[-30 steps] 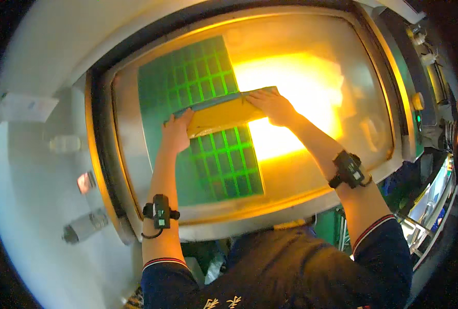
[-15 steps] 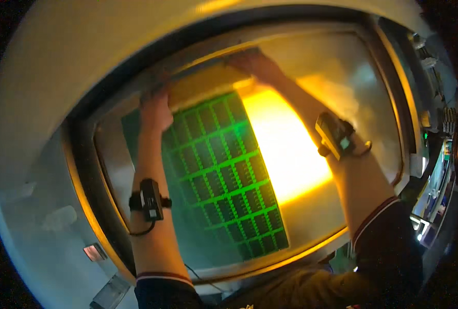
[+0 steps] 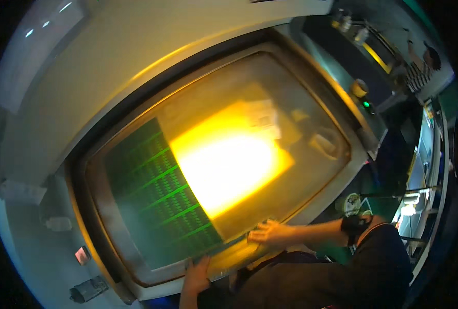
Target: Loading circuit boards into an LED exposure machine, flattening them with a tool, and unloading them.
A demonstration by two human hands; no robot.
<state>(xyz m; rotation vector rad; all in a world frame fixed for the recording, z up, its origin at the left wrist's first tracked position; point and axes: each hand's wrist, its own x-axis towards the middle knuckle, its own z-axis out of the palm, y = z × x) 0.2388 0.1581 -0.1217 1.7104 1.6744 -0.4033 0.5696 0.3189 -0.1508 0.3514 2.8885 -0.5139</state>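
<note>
A long squeegee-like bar [image 3: 234, 256] with a yellowish face lies along the near edge of the framed surface. My left hand [image 3: 198, 277] is closed on its left end, thumb and fingers around the edge. On its right end rests my right hand [image 3: 272, 234], fingers curled over the top. Beyond the bar, a dark green panel [image 3: 172, 201] with rows of bright green rectangular patterns covers the left half of the surface. Beside it glows a bright yellow lit patch [image 3: 229, 170]. The bar's underside is hidden.
A raised dark frame [image 3: 97, 226] with rounded corners surrounds the surface. Pale, blurred pieces [image 3: 262, 121] show near its far right. A dark bench [image 3: 337, 59] stands beyond, with a person in a striped top [image 3: 418, 77] there. A roll of tape [image 3: 359, 87] sits by the frame.
Both hands have drawn the bar from the far side of the surface to the near edge. The head view has turned and shifted, and the bench and person at upper right now show.
</note>
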